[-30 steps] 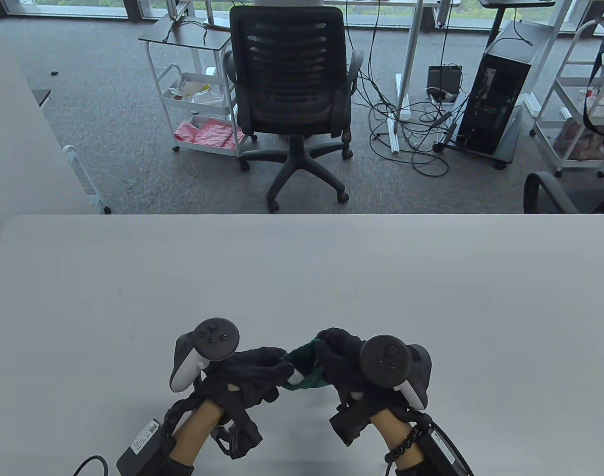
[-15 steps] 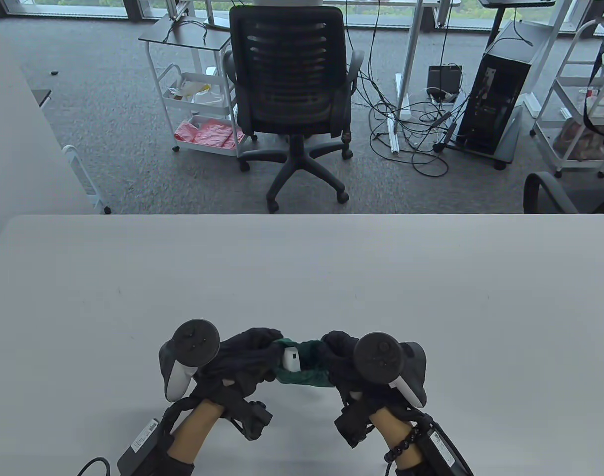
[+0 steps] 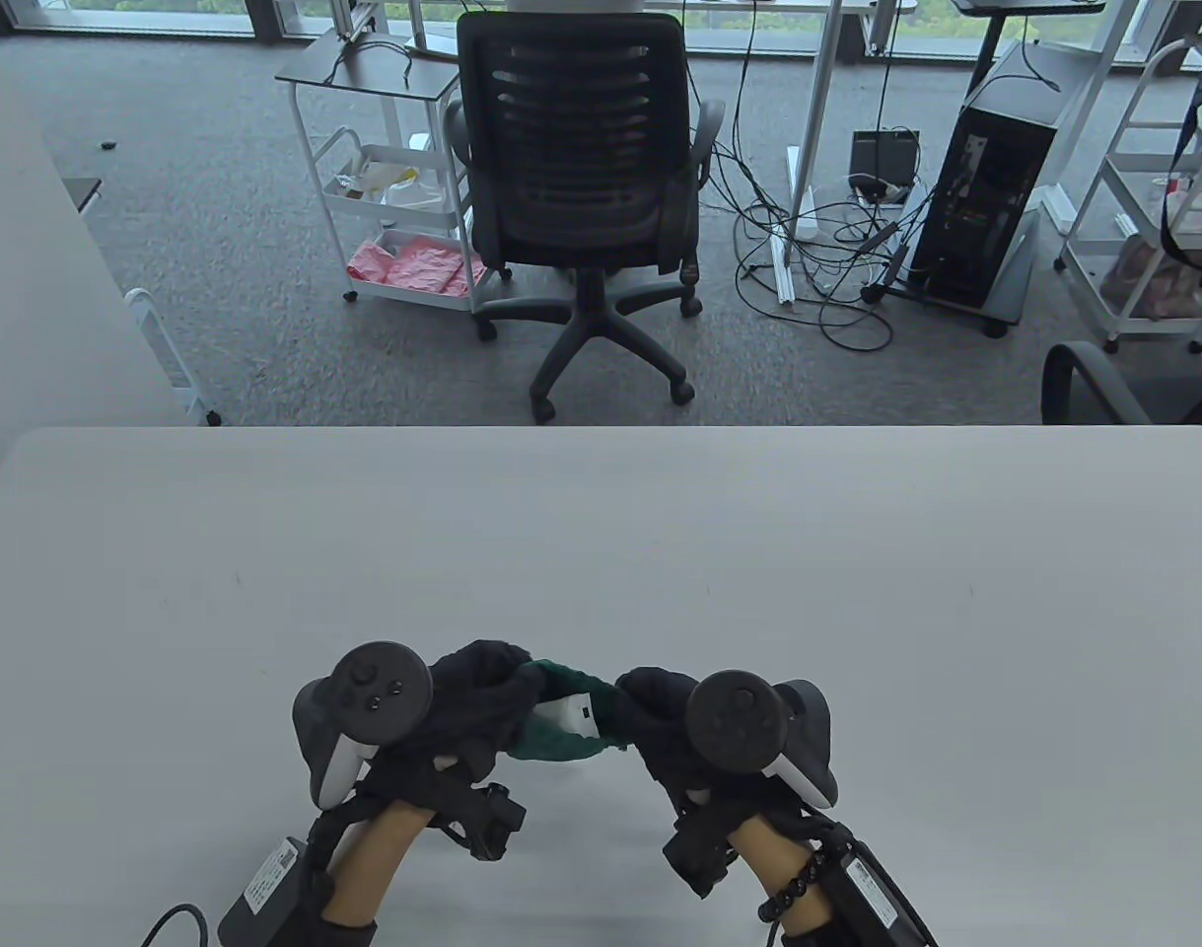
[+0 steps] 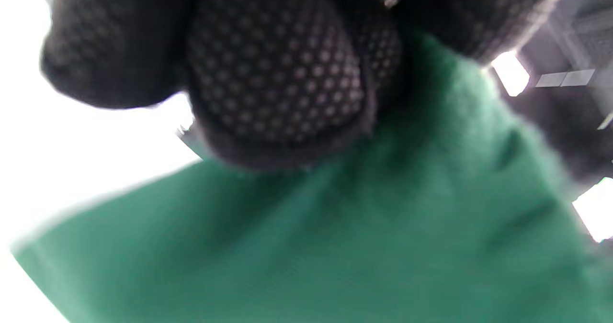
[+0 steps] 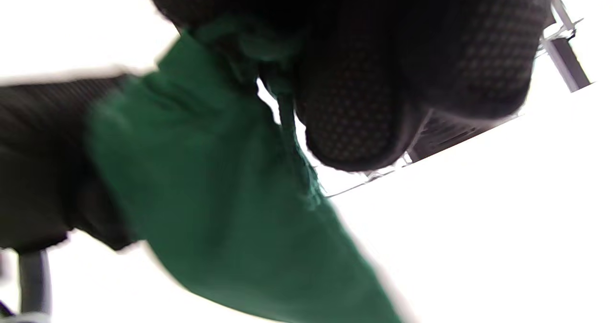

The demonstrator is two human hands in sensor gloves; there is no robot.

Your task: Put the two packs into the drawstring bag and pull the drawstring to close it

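A dark green drawstring bag (image 3: 561, 735) is held just above the table's near edge between both gloved hands. My left hand (image 3: 477, 691) grips its left rim, with green cloth (image 4: 335, 227) filling the left wrist view under the fingers (image 4: 278, 74). My right hand (image 3: 650, 710) grips the right rim; its fingers (image 5: 354, 98) pinch bunched cloth and a cord of the bag (image 5: 215, 179). A white pack (image 3: 573, 714) shows in the bag's mouth. A second pack is not visible.
The grey table (image 3: 601, 552) stretches away beyond the hands. Behind its far edge stand an office chair (image 3: 576, 187), a white trolley (image 3: 384, 207) and a computer tower (image 3: 990, 187) on the carpet.
Both hands have shifted a little left and closer together with the bag. The white pack has turned from upright to lying across the bag's mouth.
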